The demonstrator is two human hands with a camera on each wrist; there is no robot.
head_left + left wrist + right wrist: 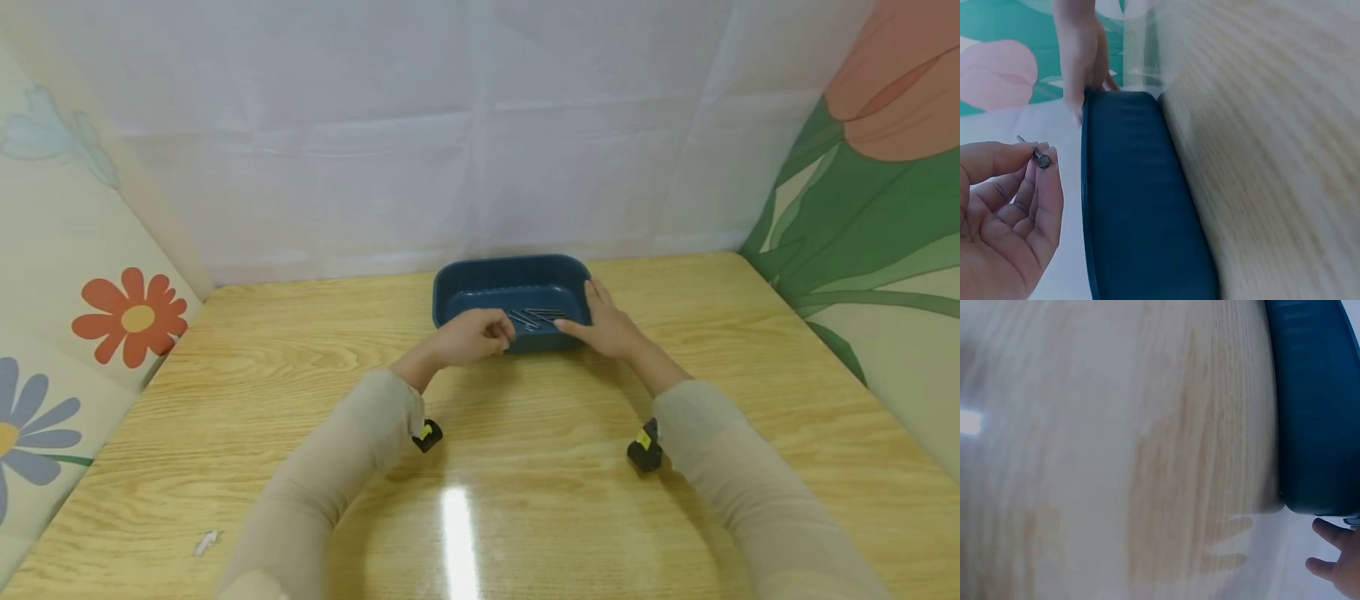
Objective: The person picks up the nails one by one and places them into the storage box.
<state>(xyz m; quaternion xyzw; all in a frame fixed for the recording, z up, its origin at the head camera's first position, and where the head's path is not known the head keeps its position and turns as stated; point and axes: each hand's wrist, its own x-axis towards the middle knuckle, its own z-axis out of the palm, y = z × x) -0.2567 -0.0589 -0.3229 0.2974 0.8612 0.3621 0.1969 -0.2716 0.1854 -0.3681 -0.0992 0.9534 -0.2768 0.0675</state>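
Observation:
A deep blue plastic basin (517,342) with rounded corners stands toward the far side of the wooden table, and several metal nails (536,317) lie in it. Above its near rim, left of the middle, my left hand (474,336) pinches a nail (1042,160) between thumb and fingertips, the flat head facing the left wrist camera. At the right end of the basin, my right hand (609,327) holds the corner, the thumb over the near rim and the fingers along the outside of the end wall. Part of that hand (1341,562) shows below the basin's end in the right wrist view.
Black wrist devices with yellow labels (427,434) sit under both sleeves. A white cloth (480,167) hangs behind the wooden table (315,333). Flower-painted panels (45,250) stand at both sides. A small pale mark (206,542) is at the table's near left.

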